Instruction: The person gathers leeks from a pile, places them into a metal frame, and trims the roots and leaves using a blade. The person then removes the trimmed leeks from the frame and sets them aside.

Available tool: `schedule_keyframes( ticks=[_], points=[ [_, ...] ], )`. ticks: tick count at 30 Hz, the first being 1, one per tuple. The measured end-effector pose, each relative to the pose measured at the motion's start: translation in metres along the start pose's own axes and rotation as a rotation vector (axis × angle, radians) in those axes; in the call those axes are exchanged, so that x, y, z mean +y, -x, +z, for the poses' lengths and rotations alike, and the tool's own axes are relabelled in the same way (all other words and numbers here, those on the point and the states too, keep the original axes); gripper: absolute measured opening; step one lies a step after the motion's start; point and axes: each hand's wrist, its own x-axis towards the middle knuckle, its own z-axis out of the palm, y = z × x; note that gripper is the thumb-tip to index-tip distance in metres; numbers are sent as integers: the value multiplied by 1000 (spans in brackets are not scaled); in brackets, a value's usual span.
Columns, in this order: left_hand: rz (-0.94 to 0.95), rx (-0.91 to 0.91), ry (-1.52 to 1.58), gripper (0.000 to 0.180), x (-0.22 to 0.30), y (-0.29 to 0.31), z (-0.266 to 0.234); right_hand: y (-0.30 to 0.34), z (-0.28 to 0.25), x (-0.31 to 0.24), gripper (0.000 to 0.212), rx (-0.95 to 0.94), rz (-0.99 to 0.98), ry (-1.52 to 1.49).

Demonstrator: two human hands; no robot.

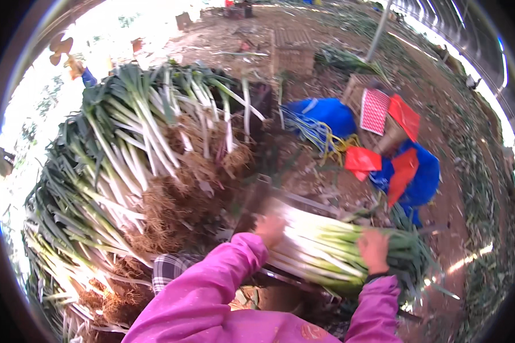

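Observation:
A thick bundle of leeks [317,243] lies in front of me on a low stand, its white ends to the left and its green leaves to the right. My left hand [270,228] is at the white ends, its fingers smeared by motion. Farther right, my right hand [373,250] rests on the green part with its fingers curled onto the stalks. To the left is a large heap of leeks [134,137], with shaggy brown roots [169,208] turned toward me.
Beyond the bundle, a blue bag [326,114] lies on the ground beside yellow and pale cords [337,146]. Red pieces [403,117] and a red-and-white patterned piece [375,111] lie near another blue bag [420,174]. Farther back are a wooden crate [292,54] and a pole [379,31].

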Motion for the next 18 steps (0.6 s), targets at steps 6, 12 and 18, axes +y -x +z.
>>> schedule_keyframes(
  ticks=[6, 12, 18],
  points=[
    [214, -43, -28, 33, -15, -20, -88, 49, 48, -43, 49, 248, 37, 140],
    [-79, 457, 189, 20, -108, -159, -174, 41, 60, -36, 49, 279, 38, 170],
    [-847, 548, 457, 32, -198, -283, -147, 33, 59, -38, 54, 242, -16, 182]
  ],
)
